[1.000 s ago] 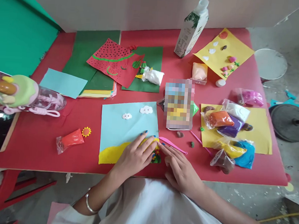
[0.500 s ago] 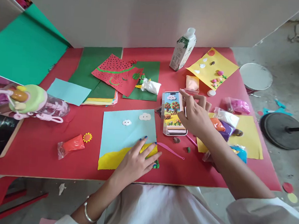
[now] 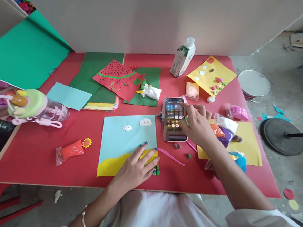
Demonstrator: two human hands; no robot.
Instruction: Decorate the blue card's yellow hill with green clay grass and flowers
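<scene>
My left hand lies flat with fingers spread on the lower right of a light blue sheet. That sheet bears two white clouds with little faces and a yellow clay strip along its bottom. Green and red clay bits peek out beside my fingers. Over a smartphone lying on the table, my right hand has its index finger stretched to the upper part of the screen, which displays a panel of icons. A pink clay knife rests between the sheet and small brown and green clay lumps.
On the red table are a red clay packet, a sunflower piece, a watermelon-patterned sheet, a carton, and a yellow decorated sheet. Several clay packets lie under and beside my right forearm. A bottle lies left.
The phone screen has switched from a picture of an orchard scene to a panel of icons. My right index finger stays at its upper part. The camera view has shifted slightly.
</scene>
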